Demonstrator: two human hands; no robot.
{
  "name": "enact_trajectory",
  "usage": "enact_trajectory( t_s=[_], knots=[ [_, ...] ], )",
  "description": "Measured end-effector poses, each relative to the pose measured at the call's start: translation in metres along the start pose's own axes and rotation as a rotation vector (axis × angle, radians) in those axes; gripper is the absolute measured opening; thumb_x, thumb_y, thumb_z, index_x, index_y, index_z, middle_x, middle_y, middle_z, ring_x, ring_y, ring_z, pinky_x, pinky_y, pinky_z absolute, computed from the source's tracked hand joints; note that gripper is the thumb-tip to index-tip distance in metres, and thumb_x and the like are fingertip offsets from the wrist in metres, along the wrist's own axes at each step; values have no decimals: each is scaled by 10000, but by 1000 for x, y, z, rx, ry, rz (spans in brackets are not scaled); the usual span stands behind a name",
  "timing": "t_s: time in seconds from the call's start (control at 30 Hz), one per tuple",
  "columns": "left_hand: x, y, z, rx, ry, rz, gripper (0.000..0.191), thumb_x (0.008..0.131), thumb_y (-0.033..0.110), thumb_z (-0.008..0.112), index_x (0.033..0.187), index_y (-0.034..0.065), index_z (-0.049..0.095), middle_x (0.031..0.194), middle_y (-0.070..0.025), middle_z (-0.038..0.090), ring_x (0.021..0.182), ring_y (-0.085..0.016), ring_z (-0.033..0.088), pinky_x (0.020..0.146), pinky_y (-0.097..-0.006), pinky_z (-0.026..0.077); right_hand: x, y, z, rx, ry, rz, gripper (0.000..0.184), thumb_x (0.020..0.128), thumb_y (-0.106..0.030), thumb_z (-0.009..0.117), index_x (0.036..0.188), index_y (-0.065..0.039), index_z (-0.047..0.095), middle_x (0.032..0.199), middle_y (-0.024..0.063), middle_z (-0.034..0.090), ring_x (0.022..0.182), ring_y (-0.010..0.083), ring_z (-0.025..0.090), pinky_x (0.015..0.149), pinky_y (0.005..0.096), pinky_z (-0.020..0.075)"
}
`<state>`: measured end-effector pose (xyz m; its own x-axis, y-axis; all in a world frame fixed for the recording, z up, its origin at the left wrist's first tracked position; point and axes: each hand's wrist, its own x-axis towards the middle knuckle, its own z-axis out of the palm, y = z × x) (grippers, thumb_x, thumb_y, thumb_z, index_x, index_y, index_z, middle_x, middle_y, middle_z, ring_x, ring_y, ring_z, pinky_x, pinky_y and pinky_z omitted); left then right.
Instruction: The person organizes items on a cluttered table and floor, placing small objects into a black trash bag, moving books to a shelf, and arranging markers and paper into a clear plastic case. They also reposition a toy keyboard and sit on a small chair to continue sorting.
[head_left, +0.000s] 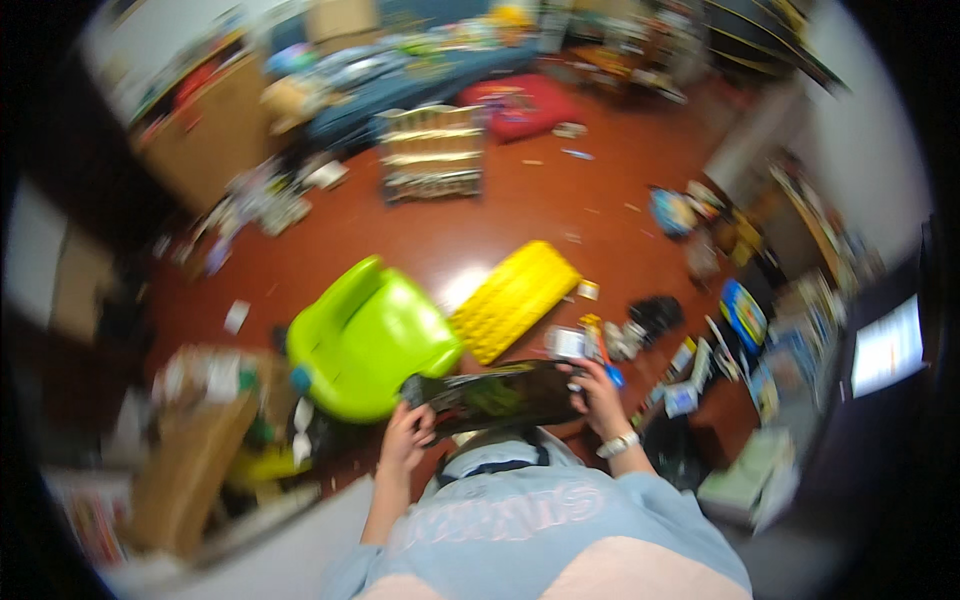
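Note:
My left hand (410, 433) grips the left end of a dark, glossy panel-like object (499, 394). At its other end, my right hand (598, 395) is closed on the edge, with a pale band around that wrist. The object spans the gap in front of my body; blur and reflections hide exactly what it is. Just beyond my left hand sits a lime-green plastic child's seat (375, 330). A yellow ribbed plastic panel (517, 300) lies on the red-brown floor (555, 202) past the object's middle.
A small slatted rack (433, 154) stands farther off, near a red cushion (521, 105) and a blue sofa (420, 79). Cardboard (191, 472) leans at the left. Scattered small items and a black bag (655, 315) lie at the right, beside a lit screen (889, 349).

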<state>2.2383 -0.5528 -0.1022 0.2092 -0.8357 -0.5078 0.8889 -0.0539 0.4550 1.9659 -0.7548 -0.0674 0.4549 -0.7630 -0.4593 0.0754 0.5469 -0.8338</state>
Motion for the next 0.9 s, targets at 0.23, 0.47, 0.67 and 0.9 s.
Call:
enact_trajectory(
  t_s=[0.23,0.47,0.67,0.9],
  knots=[
    [36,-2,16,186,-52,-231,156,922,127,478,772,117,435,600,10,418,448,-64,331,382,-196,246,-32,10,-31,14,143,-4,205,879,-102,504,1062,-29,561,848,59,631,541,72,525,455,186,392],
    [72,2,47,382,-96,-261,375,831,28,577,1067,180,329,719,16,478,518,-49,407,417,-182,285,-59,41,-55,216,347,-7,196,852,-130,530,1029,-58,572,826,19,602,607,67,529,504,193,401],
    [98,1,73,404,-126,-334,371,811,-7,576,980,168,296,790,-3,498,509,-50,392,417,-183,283,-56,56,-68,231,433,-49,186,848,-149,543,1004,-59,591,849,18,609,649,72,540,543,212,420],
    [123,-3,115,542,-142,-296,377,793,-14,589,1005,146,322,789,-14,508,478,-44,362,405,-172,267,-12,41,-82,226,542,-31,365,939,-334,480,724,-53,568,690,47,595,584,94,537,499,229,419]
  ],
)
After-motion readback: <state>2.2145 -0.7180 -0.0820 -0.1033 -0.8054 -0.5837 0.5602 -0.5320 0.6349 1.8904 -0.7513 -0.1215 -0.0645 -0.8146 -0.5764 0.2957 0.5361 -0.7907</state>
